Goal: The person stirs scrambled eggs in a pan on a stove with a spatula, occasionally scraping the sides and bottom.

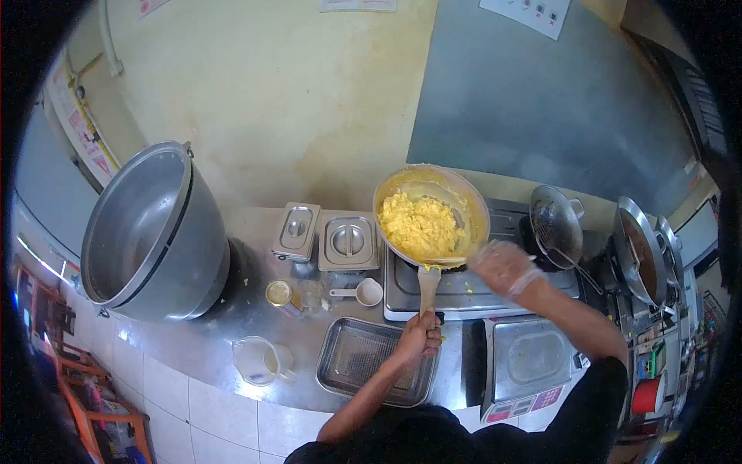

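A pan (473, 203) of yellow scrambled-egg-like food (417, 224) sits tilted over the stove (495, 292). My left hand (420, 337) is bare and wrapped round the pan's wooden handle (428, 288). At the pan's right rim is my right hand (504, 267), in a clear plastic glove; its fingers are blurred, and whether they hold anything cannot be made out. Bits of yellow food lie on the stove top below the pan. Under my left hand a metal tray with a mesh rack (352, 352) rests on the counter.
A large metal pot (202, 240) stands at the left. Lidded steel containers (348, 243), a jar (279, 293), a white scoop (369, 292) and a clear jug (259, 360) are on the counter. A scale (529, 356) is at the front; woks (558, 220) stand at the right.
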`<control>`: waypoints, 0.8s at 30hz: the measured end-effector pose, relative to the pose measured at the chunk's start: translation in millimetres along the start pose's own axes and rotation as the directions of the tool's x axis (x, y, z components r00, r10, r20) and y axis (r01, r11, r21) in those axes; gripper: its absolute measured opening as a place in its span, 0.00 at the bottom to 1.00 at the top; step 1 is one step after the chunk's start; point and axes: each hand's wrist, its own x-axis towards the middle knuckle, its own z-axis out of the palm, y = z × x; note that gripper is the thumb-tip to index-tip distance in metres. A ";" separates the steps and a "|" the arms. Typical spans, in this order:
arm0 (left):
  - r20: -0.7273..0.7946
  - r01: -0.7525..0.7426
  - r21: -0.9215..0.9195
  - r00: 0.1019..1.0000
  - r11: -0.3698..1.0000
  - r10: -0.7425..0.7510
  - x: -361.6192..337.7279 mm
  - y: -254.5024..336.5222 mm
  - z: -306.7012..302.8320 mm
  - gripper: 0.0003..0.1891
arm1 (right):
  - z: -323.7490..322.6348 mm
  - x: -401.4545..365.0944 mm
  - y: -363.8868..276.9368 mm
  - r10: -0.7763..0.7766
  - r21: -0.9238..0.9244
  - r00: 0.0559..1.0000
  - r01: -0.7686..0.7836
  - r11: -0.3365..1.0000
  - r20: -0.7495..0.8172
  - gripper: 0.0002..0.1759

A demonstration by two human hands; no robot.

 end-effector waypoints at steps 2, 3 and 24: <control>0.007 -0.010 -0.005 1.000 1.000 0.010 1.9 -4.2 -0.7 0.19 | 6.7 11.9 -29.2 0.034 0.029 0.996 -0.036 0.999 0.083 0.06; 0.008 -0.026 -0.006 1.000 1.000 0.026 3.4 -7.4 1.3 0.19 | 11.5 22.1 -35.7 0.068 0.066 0.996 -0.071 0.995 0.055 0.06; 0.015 -0.052 -0.070 0.998 0.996 0.053 -1.7 -11.5 9.9 0.18 | -4.0 9.8 -0.9 0.104 0.080 0.985 -0.116 0.990 0.140 0.09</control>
